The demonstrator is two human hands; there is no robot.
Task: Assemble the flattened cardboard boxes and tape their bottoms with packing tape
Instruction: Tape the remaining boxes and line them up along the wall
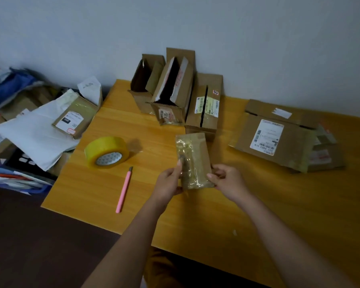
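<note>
A small flattened cardboard box (193, 159), shiny with old tape, stands upright above the middle of the wooden table (258, 204). My left hand (169, 181) grips its left edge and my right hand (227, 179) grips its lower right edge. A yellow roll of packing tape (106, 152) lies to the left. Beside it, nearer me, lies a pink utility knife (124, 189). Three assembled boxes stand at the back against the wall: one (146, 84), a second (173, 94) and a third (206, 104). Flattened boxes (283, 138) are stacked at the right.
Off the table's left edge is a pile of white mailers (33, 134), a labelled box (75, 115) and blue cloth (8, 88). A grey wall runs behind the table. The floor at lower left is dark.
</note>
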